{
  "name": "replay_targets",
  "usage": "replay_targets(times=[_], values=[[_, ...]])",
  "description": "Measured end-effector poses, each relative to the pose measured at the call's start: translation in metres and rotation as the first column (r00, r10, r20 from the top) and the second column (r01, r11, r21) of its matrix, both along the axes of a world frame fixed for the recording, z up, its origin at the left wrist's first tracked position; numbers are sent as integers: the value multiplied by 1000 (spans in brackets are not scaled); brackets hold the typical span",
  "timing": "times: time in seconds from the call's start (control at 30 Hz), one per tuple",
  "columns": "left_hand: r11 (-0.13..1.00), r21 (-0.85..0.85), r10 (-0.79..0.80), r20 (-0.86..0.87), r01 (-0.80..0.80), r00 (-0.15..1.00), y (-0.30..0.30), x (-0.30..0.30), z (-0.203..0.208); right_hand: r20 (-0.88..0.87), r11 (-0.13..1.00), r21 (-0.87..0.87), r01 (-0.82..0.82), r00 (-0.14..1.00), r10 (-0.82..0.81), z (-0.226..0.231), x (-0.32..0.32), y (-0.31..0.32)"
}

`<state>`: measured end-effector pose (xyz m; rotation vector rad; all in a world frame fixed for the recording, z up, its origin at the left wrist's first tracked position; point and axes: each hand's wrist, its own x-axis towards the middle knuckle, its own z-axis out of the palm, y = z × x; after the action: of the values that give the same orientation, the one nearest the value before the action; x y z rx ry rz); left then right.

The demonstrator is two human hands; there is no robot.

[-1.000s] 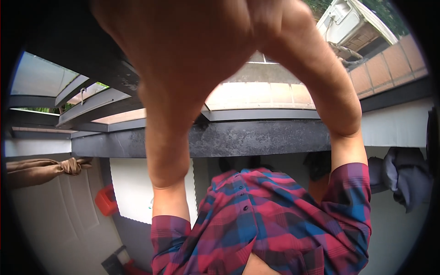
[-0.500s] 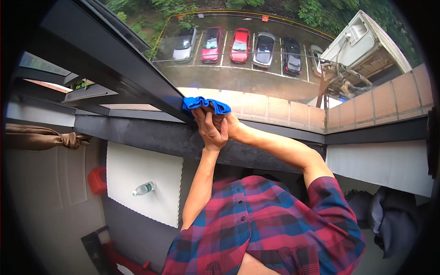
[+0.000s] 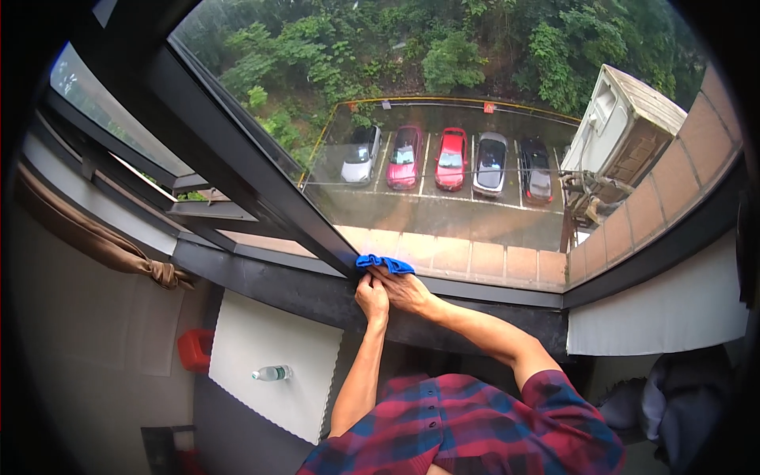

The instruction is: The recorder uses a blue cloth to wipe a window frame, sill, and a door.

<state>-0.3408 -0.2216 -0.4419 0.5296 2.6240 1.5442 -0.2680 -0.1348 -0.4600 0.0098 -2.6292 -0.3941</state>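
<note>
A bunched blue cloth [image 3: 387,264] sits against the glass at the window's lower left corner, where the slanting dark window frame [image 3: 273,170] meets the bottom rail. My right hand [image 3: 405,290] is closed on the cloth from below and presses it to that corner. Right beside it, my left hand [image 3: 372,299] is curled, its fingertips gathered at the cloth's lower left edge. The fingers of both hands overlap there, so part of their grip is hidden. A dark sill [image 3: 261,273] runs below the hands.
Below the sill at left stands a white-topped table [image 3: 261,332] with a clear plastic bottle [image 3: 272,373] lying on it. A red container [image 3: 195,350] is beside the table. A knotted brown curtain [image 3: 103,229] hangs at far left. Outside are parked cars and a white outdoor unit [image 3: 613,134].
My view has tilted up, showing more trees outside. My left hand has slipped lower on the cloth, its fingers now more curled. The cloth stays at the corner of the frame.
</note>
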Motion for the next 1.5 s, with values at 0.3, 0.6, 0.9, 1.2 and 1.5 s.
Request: replay_targets(times=[0.3, 0.6, 0.9, 1.2, 1.5], values=[[979, -153, -143, -48, 135, 988, 7, -26, 10, -381, 860, -491, -137, 922, -70, 43, 38, -21], [970, 2, -242, 33, 242, 970, 5, -21, 6, 141, -128, -988, 82, 806, -575, 8, 7, -25], [954, 90, -278, -97, 286, 956, 8, -17, 2, 171, -728, -487, -482, 765, -621, 7, -16, -24], [952, 50, -294, -126, 302, 948, 23, 12, -4, 99, -841, -361, -402, 881, -463, 16, 42, 5], [876, 91, -478, 30, 474, 878, 65, 141, 3, 97, -734, -456, -504, 792, -603, 15, 194, 46]])
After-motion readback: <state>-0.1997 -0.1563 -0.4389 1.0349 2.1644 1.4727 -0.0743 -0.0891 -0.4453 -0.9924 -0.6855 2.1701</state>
